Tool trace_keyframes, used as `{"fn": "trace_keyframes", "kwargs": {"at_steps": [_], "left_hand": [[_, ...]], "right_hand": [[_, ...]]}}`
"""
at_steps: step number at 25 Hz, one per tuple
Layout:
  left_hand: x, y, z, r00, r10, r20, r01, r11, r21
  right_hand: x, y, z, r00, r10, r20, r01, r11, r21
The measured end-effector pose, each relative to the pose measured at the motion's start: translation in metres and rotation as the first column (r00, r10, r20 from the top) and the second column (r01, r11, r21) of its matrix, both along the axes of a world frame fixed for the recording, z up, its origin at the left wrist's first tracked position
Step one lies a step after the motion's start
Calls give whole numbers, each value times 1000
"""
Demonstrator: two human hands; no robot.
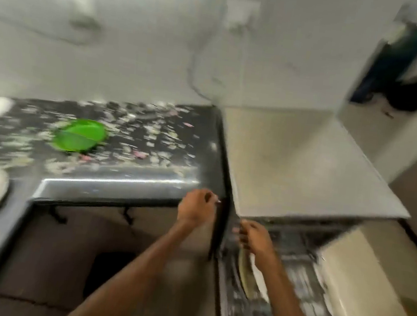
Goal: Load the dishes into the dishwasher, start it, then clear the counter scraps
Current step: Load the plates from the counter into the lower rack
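Though motion-blurred, right hand point(255, 238) hides a racked plate point(246, 275).

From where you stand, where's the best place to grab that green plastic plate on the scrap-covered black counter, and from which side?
Take the green plastic plate by its near right rim, coming from the right, where the left hand already is. It looks to lie flat among the food scraps, so a thumb-over, fingers-under pinch at the raised edge probably works best. Blur hides the rim detail.
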State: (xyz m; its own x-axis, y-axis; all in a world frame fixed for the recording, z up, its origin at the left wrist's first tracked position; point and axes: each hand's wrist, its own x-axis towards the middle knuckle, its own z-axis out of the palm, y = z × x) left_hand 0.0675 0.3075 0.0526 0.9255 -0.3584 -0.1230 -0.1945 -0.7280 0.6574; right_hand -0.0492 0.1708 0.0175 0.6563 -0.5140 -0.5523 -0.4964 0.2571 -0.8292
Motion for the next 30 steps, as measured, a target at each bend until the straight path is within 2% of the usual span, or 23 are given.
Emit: {"fn": "trace_keyframes", "kwargs": {"at_steps": [3,8,14,18,23,25,26,28,30], "left_hand": [[39,91,25,986,163,19,-161,984,-82],[89,264,34,899,437,12,-433,893,-122],[133,458,31,773,634,19,-628,770,-116],[167,533,40,705,709,-2,-702,697,-147],[211,566,19,622,783,5,-772,614,-164],[234,571,2,590,806,48,-799,591,-111],[245,572,-10,603,797,43,-796,604,-40],[261,572,-37,668,740,-76,-719,668,191],[269,575,-73,678,716,-168,-641,688,340]], "right_hand": [[58,71,18,977,214,3,-213,976,-40],[142,212,25,872,488,21,-488,873,-20],[239,396,48,760,644,89,-650,757,65],[286,481,63,660,743,112,-751,657,68],[351,528,51,587,806,79,-810,583,67],[389,540,43,560,827,59,-828,557,59],[409,546,39,547,835,60,-837,545,51],[449,553,34,528,846,72,-849,526,51],[489,554,29,510,859,51,-860,507,58]]}}
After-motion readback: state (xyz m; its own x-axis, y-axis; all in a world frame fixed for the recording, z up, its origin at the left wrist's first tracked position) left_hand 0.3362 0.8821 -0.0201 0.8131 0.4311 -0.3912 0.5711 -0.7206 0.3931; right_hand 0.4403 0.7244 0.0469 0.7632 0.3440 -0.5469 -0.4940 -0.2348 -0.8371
